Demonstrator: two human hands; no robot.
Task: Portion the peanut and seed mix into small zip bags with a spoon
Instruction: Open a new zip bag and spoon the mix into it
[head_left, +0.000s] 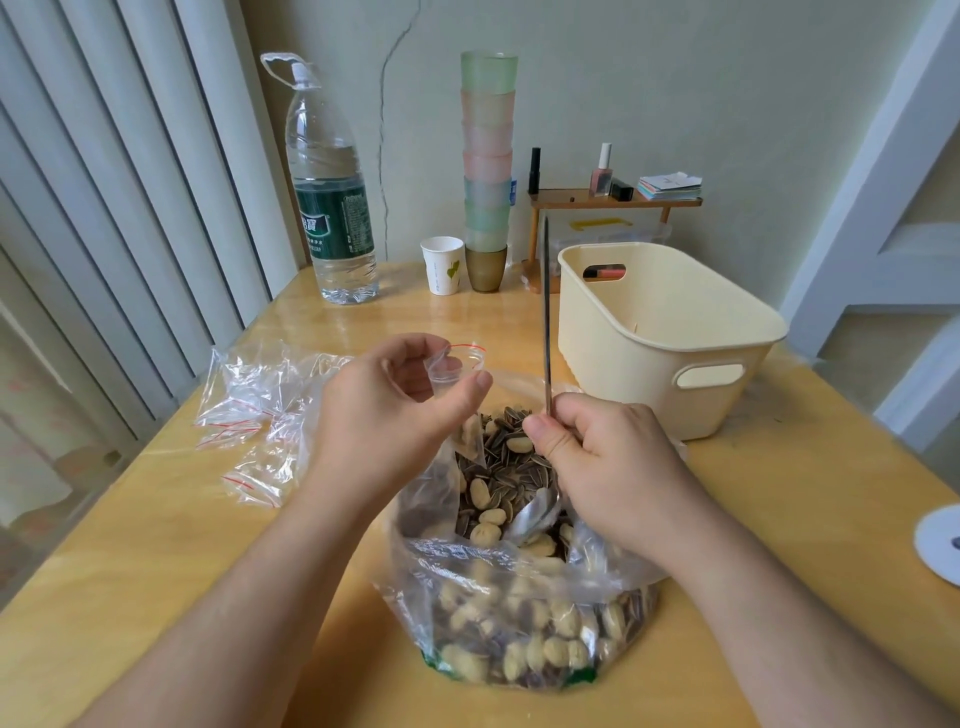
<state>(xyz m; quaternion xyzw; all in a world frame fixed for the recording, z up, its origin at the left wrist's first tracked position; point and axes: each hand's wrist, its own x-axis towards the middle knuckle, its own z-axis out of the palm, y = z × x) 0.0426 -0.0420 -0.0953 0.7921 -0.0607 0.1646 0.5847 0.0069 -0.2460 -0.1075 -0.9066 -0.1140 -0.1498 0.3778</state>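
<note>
- Scooping: right hand (597, 457) grips spoon (535, 512) inside mix bag (519, 597).
- Left hand (395, 395) pinches open zip bag (457, 364) above it, partly filled.
- Spare bags (249, 405) left of it remain empty.

A glossy yellow wooden counter (156, 545) is set against a pale green plaster wall (675, 78) marked by a long crack (385, 104); white vertical blinds (104, 182) are seen at left.

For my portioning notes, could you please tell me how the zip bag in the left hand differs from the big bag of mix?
The zip bag is small, red-lined and held up; the big bag stands on the table. The zip bag looks nearly empty; the big bag is full, with the spoon in it. Both are clear plastic, mouths open.
</note>
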